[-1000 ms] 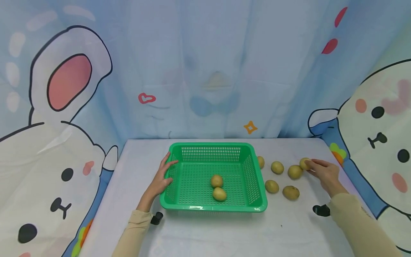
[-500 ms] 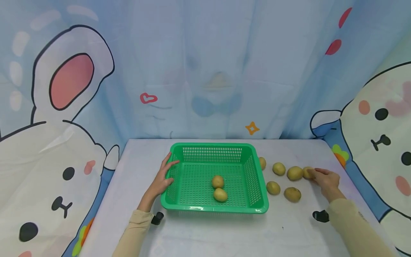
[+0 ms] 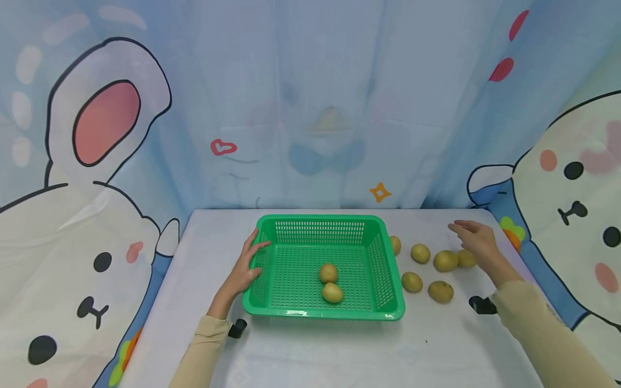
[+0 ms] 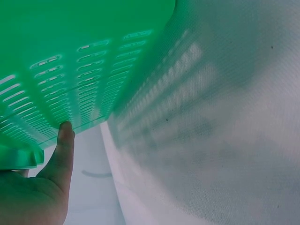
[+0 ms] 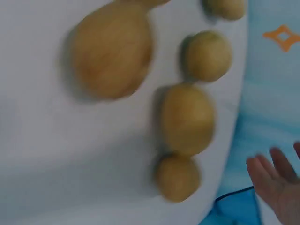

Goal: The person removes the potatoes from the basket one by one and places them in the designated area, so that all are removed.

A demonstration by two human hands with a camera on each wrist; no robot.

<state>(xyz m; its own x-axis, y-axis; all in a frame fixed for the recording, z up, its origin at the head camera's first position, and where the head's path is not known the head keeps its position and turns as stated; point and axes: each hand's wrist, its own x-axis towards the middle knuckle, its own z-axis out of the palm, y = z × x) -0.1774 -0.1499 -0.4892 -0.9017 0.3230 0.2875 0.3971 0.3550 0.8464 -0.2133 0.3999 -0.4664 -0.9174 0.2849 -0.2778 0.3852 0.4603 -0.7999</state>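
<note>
My left hand (image 3: 241, 274) holds the left rim of a green plastic basket (image 3: 323, 316), some fingers reaching over the edge. In the left wrist view one digit lies against the basket's slotted outer wall (image 4: 89, 70). Two potatoes, a rounder potato (image 3: 328, 273) and a front potato (image 3: 332, 293), sit inside on the basket floor. My right hand (image 3: 477, 241) is empty, raised above the far right potato (image 3: 467, 258), which sits against a larger potato (image 3: 445, 261). In the right wrist view the fingers (image 5: 283, 164) are parted, beyond the potatoes.
Several potatoes lie loose right of the basket, among them a front potato (image 3: 440, 291) and one close by the basket wall (image 3: 395, 245). A white cloth (image 3: 335, 355) covers the table. A blue cartoon curtain (image 3: 320, 108) hangs behind its back edge.
My right hand has put a potato down beside the larger one, let go of it and lifted up and away. My left hand and the basket stay in place.
</note>
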